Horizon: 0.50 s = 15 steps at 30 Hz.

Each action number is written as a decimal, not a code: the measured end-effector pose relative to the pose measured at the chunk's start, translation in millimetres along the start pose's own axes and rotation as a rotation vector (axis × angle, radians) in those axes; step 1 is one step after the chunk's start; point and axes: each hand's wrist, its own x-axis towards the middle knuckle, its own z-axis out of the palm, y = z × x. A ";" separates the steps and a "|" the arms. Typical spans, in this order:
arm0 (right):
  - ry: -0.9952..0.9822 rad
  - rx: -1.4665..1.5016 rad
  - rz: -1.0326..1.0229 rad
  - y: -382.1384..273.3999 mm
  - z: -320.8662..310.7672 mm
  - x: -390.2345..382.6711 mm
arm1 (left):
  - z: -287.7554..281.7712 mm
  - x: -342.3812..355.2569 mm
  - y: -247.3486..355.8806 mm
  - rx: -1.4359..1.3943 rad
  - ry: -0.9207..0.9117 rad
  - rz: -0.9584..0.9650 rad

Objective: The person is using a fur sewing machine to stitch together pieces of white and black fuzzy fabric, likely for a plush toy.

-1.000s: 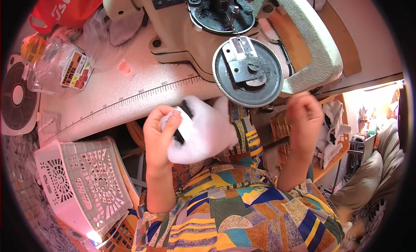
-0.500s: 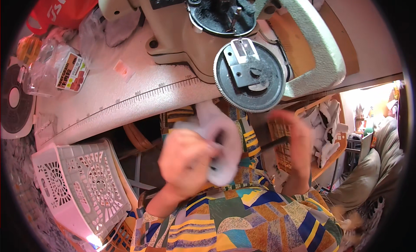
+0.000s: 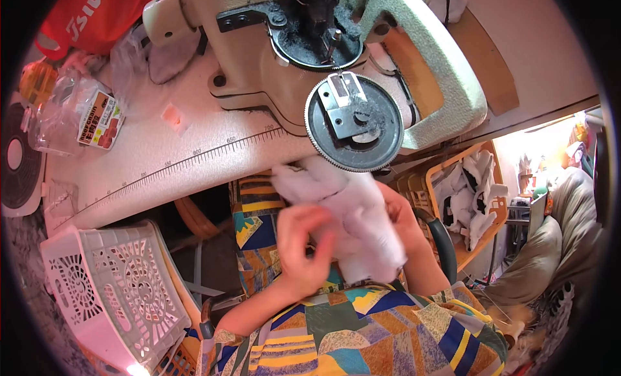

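Observation:
A white fabric piece [image 3: 352, 217] hangs over my lap, just below the handwheel [image 3: 354, 120] of a pale green sewing machine [image 3: 388, 59]. My left hand [image 3: 304, 246] grips the cloth from its left side, fingers curled into it. My right hand [image 3: 398, 214] is mostly hidden behind the cloth and holds it from the right. Both hands are below the table's front edge [image 3: 194, 159], which carries a printed ruler scale. My patterned multicoloured clothing [image 3: 362, 331] fills the lower middle.
A white perforated plastic basket [image 3: 110, 292] stands at lower left. An orange crate [image 3: 472, 195] with white cloth pieces sits at the right. On the table's left lie a clear plastic bag [image 3: 84, 110], a red bag [image 3: 97, 17] and a black disc [image 3: 16, 159].
My hands were apart, the left holding the white cloth and the right empty. They have come together low over my lap, and both now hold the cloth.

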 end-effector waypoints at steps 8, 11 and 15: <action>-0.229 -1.252 -0.772 -7.0 42.0 -6.9 | -11.2 -4.0 -8.5 -0.754 0.015 -0.373; -0.230 -1.114 -0.791 -4.1 36.0 -10.0 | -17.0 7.2 6.8 -0.722 0.089 -0.649; 0.411 -0.891 -0.754 2.8 29.7 -3.4 | -25.0 5.2 4.9 -0.955 0.110 -0.691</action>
